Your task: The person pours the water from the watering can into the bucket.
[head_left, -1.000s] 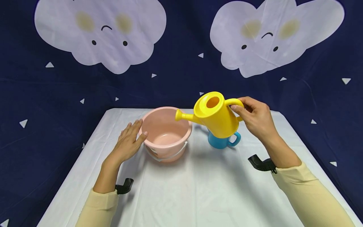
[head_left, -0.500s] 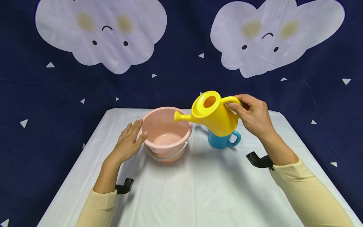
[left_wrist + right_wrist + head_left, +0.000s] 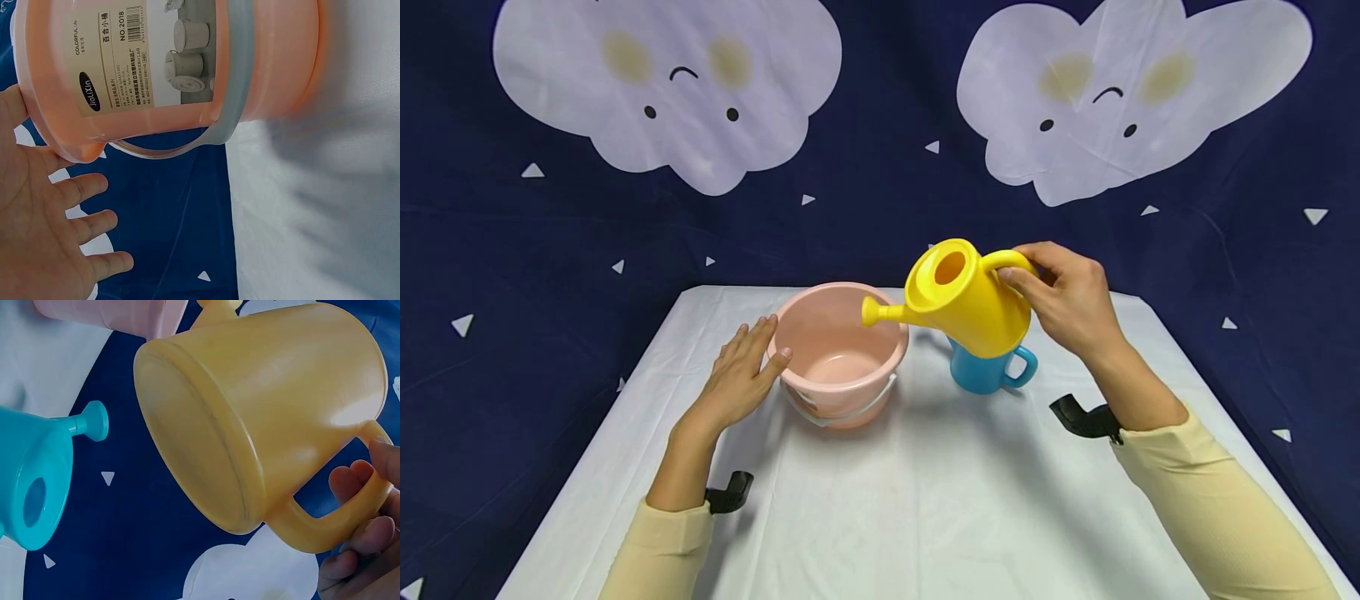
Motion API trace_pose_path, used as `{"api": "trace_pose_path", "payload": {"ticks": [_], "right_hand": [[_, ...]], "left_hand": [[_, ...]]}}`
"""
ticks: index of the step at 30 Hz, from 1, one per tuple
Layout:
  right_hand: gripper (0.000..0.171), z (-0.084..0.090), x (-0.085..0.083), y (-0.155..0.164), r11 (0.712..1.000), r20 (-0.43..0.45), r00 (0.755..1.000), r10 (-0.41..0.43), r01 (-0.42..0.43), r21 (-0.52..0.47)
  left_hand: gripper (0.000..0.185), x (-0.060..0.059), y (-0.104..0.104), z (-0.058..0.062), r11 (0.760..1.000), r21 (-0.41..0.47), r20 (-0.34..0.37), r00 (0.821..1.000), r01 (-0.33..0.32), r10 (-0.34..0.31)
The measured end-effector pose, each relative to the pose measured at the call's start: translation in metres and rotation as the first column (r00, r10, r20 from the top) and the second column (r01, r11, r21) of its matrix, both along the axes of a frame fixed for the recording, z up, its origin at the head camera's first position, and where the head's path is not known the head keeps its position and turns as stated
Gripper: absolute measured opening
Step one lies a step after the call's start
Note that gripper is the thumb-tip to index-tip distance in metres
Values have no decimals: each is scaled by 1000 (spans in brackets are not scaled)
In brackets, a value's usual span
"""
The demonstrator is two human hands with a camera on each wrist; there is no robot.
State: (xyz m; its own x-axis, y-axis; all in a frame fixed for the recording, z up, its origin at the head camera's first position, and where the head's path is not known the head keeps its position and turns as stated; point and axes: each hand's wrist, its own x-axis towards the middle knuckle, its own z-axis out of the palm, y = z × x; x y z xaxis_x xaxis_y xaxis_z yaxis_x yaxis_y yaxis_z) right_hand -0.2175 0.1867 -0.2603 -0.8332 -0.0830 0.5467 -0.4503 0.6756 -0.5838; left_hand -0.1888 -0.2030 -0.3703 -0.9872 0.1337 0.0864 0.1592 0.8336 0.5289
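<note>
Probably light but stiff, the yellow watering can (image 3: 973, 312) tilts, spout (image 3: 891, 313) over the pink bucket (image 3: 838, 404); right hand (image 3: 1067, 300) holds its handle (image 3: 996, 258), the surest place, fingers curled; left hand (image 3: 736, 379), fingers spread, touches the bucket.

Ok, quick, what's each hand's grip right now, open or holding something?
Left grip: open, touching the rim of the pink bucket.
Right grip: closed, holding the yellow watering can by its handle.

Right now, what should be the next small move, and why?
Probably tip the yellow watering can slightly further with the right hand: it already leans, its nozzle appears over the pink bucket, and the left hand touches that bucket.
</note>
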Motion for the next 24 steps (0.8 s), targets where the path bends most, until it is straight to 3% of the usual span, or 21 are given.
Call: {"api": "trace_pose_path", "payload": {"ticks": [14, 24], "right_hand": [[27, 4, -2, -6, 998, -67, 997, -25, 28, 56], [30, 4, -4, -9, 998, -67, 998, -18, 23, 64]], "left_hand": [[70, 0, 0, 0, 1000, -5, 3, 1000, -5, 5], [70, 0, 0, 0, 1000, -8, 3, 1000, -9, 9]]}}
